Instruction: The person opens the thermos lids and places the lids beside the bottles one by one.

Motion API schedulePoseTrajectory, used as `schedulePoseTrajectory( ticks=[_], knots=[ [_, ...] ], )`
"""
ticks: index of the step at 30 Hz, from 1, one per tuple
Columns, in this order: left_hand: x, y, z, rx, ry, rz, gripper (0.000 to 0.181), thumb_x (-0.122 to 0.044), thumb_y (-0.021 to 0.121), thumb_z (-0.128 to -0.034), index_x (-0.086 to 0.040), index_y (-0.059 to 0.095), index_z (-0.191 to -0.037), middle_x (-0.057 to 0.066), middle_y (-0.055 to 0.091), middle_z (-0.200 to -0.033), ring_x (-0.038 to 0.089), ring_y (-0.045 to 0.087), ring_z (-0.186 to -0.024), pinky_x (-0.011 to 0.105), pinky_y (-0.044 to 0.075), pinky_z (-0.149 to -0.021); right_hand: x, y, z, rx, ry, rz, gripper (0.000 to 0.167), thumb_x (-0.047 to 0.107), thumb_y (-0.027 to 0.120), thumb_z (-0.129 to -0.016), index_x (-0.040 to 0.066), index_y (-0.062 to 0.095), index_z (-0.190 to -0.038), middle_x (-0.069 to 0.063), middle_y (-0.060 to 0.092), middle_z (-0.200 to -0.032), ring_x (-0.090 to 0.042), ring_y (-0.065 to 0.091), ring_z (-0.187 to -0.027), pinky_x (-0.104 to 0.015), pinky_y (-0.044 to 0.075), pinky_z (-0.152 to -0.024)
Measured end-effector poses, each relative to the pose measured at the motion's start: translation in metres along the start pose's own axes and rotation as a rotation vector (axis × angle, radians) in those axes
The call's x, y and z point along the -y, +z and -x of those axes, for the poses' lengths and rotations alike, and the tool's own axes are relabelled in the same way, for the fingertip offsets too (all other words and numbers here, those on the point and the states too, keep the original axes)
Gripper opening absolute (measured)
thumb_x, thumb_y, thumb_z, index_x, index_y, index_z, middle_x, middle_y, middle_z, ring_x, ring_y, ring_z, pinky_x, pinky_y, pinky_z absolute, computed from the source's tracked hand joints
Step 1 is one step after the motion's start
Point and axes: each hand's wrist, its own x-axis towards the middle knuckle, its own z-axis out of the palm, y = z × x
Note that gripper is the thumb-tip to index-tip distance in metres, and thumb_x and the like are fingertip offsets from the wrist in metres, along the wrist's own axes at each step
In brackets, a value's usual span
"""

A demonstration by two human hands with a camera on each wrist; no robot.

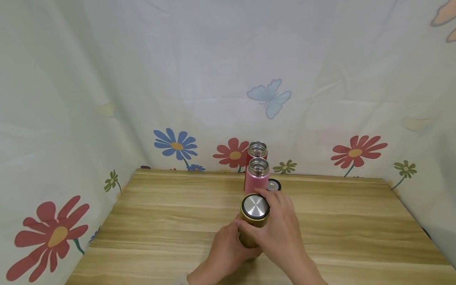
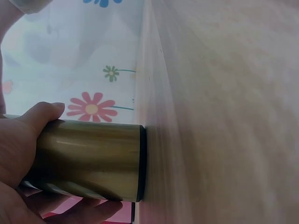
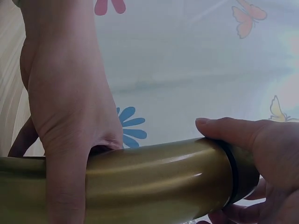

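Observation:
A gold thermos bottle (image 2: 93,156) stands upright, its black base against the tabletop in the left wrist view. On top sits its cap (image 1: 255,206), black-rimmed with a shiny steel disc. My left hand (image 1: 226,250) grips the gold body, seen wrapped round it in the right wrist view too. The right hand (image 1: 279,225) has its thumb and fingers curled around the cap and upper end. Just behind stands a pink thermos bottle (image 1: 257,182), with a red one (image 1: 249,156) at its back; both have bare steel mouths showing.
A round black-edged cap (image 1: 273,185) with a pale inside lies right of the pink bottle, partly hidden by my right hand. The wooden table (image 1: 171,213) ends at a pale curtain (image 1: 199,79) printed with flowers and butterflies, which also hangs along both sides.

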Motion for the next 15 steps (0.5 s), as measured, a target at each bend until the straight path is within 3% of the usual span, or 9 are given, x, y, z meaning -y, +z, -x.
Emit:
schedulePoseTrajectory(
  ticks=[6, 15],
  knots=[
    [0.0015, 0.0011, 0.0006, 0.002, -0.004, -0.006, 0.081, -0.053, 0.089, -0.0718, -0.018, 0.057, -0.138, 0.000, 0.075, -0.116, 0.012, 0.070, -0.101, 0.034, 0.057, -0.086, 0.0010, 0.0011, 0.0031, -0.059, -0.045, 0.038, 0.079, 0.038, 0.101, -0.060, 0.007, 0.067, -0.124, -0.005, 0.065, -0.111, -0.023, 0.058, -0.105, -0.044, 0.052, -0.088],
    [0.0036, 0.0020, -0.0003, -0.002, 0.010, 0.008, 0.075, -0.054, 0.089, -0.0720, -0.020, 0.059, -0.132, -0.004, 0.075, -0.106, 0.007, 0.069, -0.092, 0.030, 0.056, -0.082, 0.0002, -0.0002, 0.0023, -0.058, -0.035, 0.034, 0.079, 0.041, 0.101, -0.059, 0.007, 0.071, -0.124, -0.001, 0.063, -0.108, -0.019, 0.056, -0.102, -0.039, 0.050, -0.084]
  ],
)
